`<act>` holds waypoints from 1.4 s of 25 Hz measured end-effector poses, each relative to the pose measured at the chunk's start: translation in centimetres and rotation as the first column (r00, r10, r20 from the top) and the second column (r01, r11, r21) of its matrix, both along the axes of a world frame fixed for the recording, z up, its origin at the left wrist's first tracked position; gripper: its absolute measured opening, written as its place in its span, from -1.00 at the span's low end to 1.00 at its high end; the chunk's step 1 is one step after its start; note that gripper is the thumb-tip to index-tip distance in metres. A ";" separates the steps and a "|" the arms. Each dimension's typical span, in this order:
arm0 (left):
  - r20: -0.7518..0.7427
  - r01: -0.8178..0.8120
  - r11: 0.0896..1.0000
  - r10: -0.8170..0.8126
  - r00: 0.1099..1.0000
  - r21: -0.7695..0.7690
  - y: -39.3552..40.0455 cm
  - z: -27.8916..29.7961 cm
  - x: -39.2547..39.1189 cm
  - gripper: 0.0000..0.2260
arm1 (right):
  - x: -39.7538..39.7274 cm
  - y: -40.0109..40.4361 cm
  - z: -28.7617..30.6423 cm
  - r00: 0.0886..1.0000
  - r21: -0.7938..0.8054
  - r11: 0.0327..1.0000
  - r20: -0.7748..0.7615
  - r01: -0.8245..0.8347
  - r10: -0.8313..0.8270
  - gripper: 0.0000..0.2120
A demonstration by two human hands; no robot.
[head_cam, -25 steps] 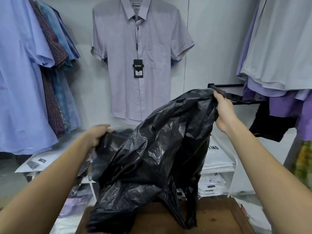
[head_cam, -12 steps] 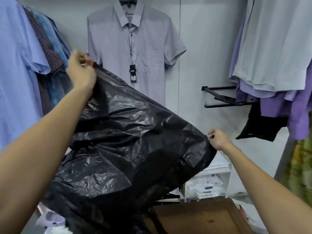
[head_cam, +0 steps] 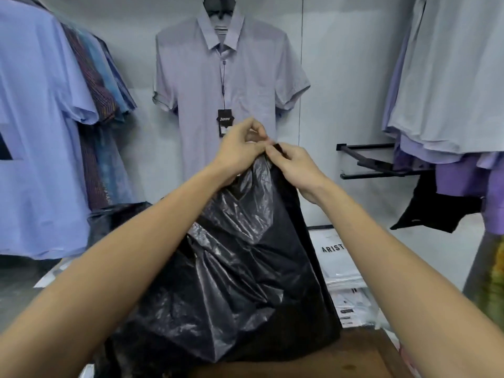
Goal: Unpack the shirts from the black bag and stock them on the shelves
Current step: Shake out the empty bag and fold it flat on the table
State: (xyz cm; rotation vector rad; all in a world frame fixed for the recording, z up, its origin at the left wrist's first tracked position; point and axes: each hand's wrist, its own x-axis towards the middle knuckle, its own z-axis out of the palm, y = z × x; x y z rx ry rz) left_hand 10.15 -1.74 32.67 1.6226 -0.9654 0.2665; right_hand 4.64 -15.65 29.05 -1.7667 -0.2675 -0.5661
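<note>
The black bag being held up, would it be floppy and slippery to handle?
Probably very floppy: the black bag hangs in creases from both hands. Likely light, since it looks slack. Its glossy film may slip.

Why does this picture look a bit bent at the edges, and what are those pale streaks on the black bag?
Head view: a wide-angle lens bows the sides, so the hanging blue shirts and forearms look stretched. Head view: the streaks on the black bag are soft glare on wrinkled plastic. Head view: lighting is flat and dim, shadows weak, and detail slightly smeared around the left hand and right hand.
</note>
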 end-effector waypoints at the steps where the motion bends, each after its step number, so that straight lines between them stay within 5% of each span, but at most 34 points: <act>1: -0.111 0.044 0.999 -0.044 0.993 -0.004 0.6 -0.4 -0.2 -0.85 | 0.2 -0.4 -0.8 0.999 0.031 0.998 0.014 0.048 -0.049 -0.86; 3: -0.197 0.075 0.965 -0.025 0.980 0.253 2.7 -1.9 0.8 -0.82 | 0.6 -1.9 -3.0 0.988 0.120 0.982 0.011 0.149 -0.152 -0.85; 6: -0.067 0.042 0.643 0.014 0.998 0.765 6.4 -5.7 3.4 -0.57 | 0.6 -4.6 -5.7 0.968 0.261 0.932 -0.049 0.252 -0.248 -0.83; 11: 0.284 -0.300 0.261 0.096 0.954 0.918 10.7 -13.8 7.3 -0.85 | -0.4 -8.7 -8.7 0.878 0.367 0.802 -0.110 0.472 -0.466 -0.74; 13: 0.252 -0.343 0.328 0.290 0.923 0.880 12.7 -17.4 9.2 -0.79 | -1.1 -9.9 -9.3 0.870 0.381 0.783 -0.178 0.492 -0.460 -0.73; 15: -0.076 -0.273 0.581 0.505 0.860 0.767 13.8 -20.5 11.0 -0.68 | -1.2 -10.4 -10.1 0.885 0.317 0.829 -0.238 0.461 -0.401 -0.71; 17: -0.488 -0.246 0.807 0.535 0.690 0.538 13.8 -24.4 12.9 -0.52 | -0.9 -10.4 -11.0 0.899 0.254 0.872 -0.249 0.419 -0.359 -0.67; 19: -0.664 -0.338 0.823 0.568 0.486 0.457 12.9 -27.0 12.9 -0.17 | -0.8 -10.0 -11.5 0.909 0.271 0.876 -0.239 0.399 -0.341 -0.67; 21: -0.623 -0.302 0.779 0.623 0.473 0.550 12.3 -28.0 12.3 -0.19 | -0.9 -10.0 -12.0 0.916 0.339 0.856 -0.238 0.391 -0.324 -0.70; 25: -0.286 -0.291 0.614 0.668 0.687 0.734 11.7 -25.6 11.1 -0.69 | -1.1 -11.3 -13.7 0.863 0.280 0.824 -0.282 0.492 -0.419 -0.72; 27: -0.325 -0.344 0.726 0.610 0.723 0.596 12.6 -22.6 11.4 -0.92 | -1.4 -12.9 -15.2 0.793 0.246 0.762 -0.314 0.599 -0.522 -0.74; 29: -0.374 -0.469 0.764 0.633 0.677 0.443 14.6 -18.7 11.9 -0.92 | -2.0 -14.4 -16.8 0.690 0.244 0.648 -0.320 0.722 -0.649 -0.74; 32: -0.191 -0.694 0.590 0.801 0.567 0.412 17.8 -11.5 12.2 -0.78 | -3.3 -15.1 -19.0 0.473 0.241 0.407 -0.406 0.881 -0.782 -0.76; 33: -0.179 -0.678 0.609 0.783 0.595 0.411 18.3 -9.2 12.0 -0.73 | -3.2 -14.9 -20.1 0.439 0.245 0.366 -0.435 0.898 -0.786 -0.75; 35: -0.444 -0.493 0.786 0.617 0.650 0.372 18.1 -5.3 11.4 -0.76 | -2.5 -14.3 -21.5 0.493 0.336 0.368 -0.474 0.867 -0.730 -0.70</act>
